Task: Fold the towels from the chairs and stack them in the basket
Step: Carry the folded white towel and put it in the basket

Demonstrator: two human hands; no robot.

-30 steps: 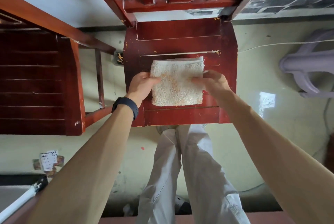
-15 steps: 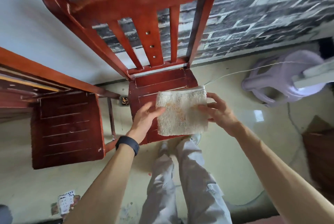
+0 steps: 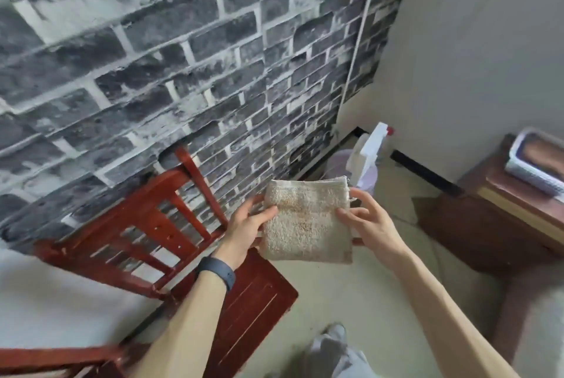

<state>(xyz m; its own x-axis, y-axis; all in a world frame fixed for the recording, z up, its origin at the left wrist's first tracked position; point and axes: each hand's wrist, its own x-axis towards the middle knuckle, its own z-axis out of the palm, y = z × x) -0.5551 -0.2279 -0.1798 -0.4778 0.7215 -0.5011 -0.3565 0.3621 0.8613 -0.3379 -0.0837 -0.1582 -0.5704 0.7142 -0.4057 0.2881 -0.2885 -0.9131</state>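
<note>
A folded beige towel [image 3: 306, 219] with an orange-flecked middle is held up in the air in front of me. My left hand [image 3: 247, 229] grips its left edge, thumb on top and fingers behind. My right hand [image 3: 367, 222] holds its right edge the same way. The red wooden chair [image 3: 195, 255] it came from stands below and to the left, its seat bare. A white-rimmed basket [image 3: 531, 161] sits on a brown wooden table at the far right, with something brownish inside.
A dark brick-pattern wall fills the background. A pale purple plastic stool [image 3: 366, 173] and white spray bottle [image 3: 377, 136] stand in the corner behind the towel. The brown table [image 3: 488, 225] blocks the right side. Part of a second red chair [image 3: 45, 359] shows at the bottom left.
Both hands have lifted the folded towel off the chair seat and carried it up and to the right. My view has swung right, bringing the table and basket into sight.
</note>
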